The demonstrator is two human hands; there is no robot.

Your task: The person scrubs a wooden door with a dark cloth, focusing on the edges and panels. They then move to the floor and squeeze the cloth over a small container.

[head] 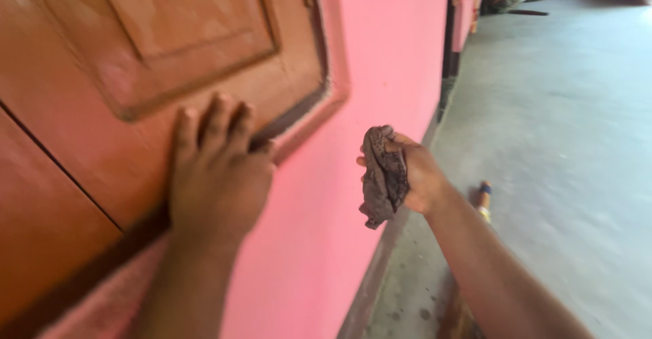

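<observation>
My left hand (219, 169) lies flat, fingers spread, on the lower edge of a brown wooden shutter (136, 61) set in a pink wall (339, 196). The fingertips reach up onto the shutter's raised panel. My right hand (420, 175) is held away from the wall, closed around a crumpled grey-brown rag (382, 175) that hangs down from the fist. The rag is not touching the wall.
A grey concrete floor (564, 142) stretches to the right and far back. A foot in a sandal (483, 200) shows below my right arm. A dark post (449, 33) and some clutter stand at the far end of the wall.
</observation>
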